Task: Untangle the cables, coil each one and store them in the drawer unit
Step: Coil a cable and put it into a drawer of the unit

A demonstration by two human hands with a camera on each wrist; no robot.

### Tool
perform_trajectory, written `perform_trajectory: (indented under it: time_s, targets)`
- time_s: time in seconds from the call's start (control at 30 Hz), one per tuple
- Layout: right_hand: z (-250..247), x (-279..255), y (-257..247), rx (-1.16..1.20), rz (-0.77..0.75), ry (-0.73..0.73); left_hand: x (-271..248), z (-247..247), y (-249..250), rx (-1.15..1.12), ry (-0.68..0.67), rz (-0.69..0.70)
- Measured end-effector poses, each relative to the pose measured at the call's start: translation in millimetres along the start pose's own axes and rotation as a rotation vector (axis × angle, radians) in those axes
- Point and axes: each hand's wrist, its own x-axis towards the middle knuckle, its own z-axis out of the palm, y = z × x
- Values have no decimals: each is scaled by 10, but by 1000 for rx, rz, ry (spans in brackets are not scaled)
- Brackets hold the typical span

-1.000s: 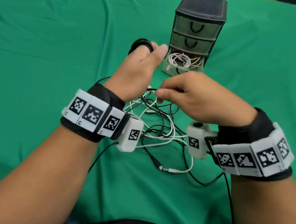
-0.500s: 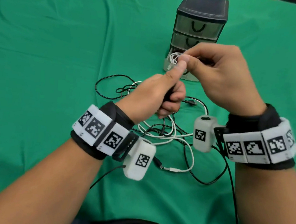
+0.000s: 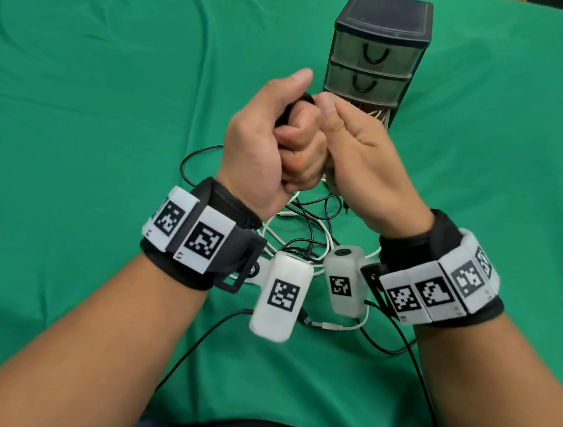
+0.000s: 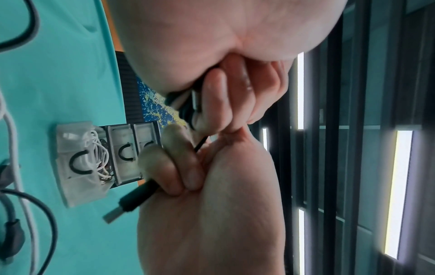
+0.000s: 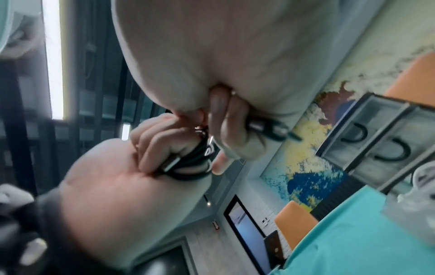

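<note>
The green cloth (image 3: 75,124) fills the table, and the drawer unit (image 3: 378,47) stands at the back, its open bottom drawer mostly hidden behind the hands. The left hand (image 3: 266,143) squeezes a coiled black cable (image 5: 188,163). The right hand (image 3: 364,159) pinches its plug end (image 4: 127,206), and the tangled cables (image 3: 305,236) lie half hidden under both wrists.

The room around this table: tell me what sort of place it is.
Probably an office or lab set up for recording, not a home. A green cloth covers the table, long strip lights run overhead, and orange chairs stand near a wall screen and a painted mural.
</note>
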Motion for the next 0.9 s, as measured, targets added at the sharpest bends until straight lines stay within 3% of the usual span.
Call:
perform_trajectory:
  time_s: [0.17, 0.37, 0.6, 0.9]
  targets:
    - [12, 2, -67, 62, -56, 64, 22, 30, 1, -40, -44, 41]
    - [30, 7, -45, 98, -25, 123, 55, 133, -60, -43, 85, 63]
    - [-15, -7, 23, -261, -83, 316, 148, 250, -152, 79, 374, 44]
    - [-66, 28, 79, -512, -131, 350, 208, 295, -174, 61, 510, 62]
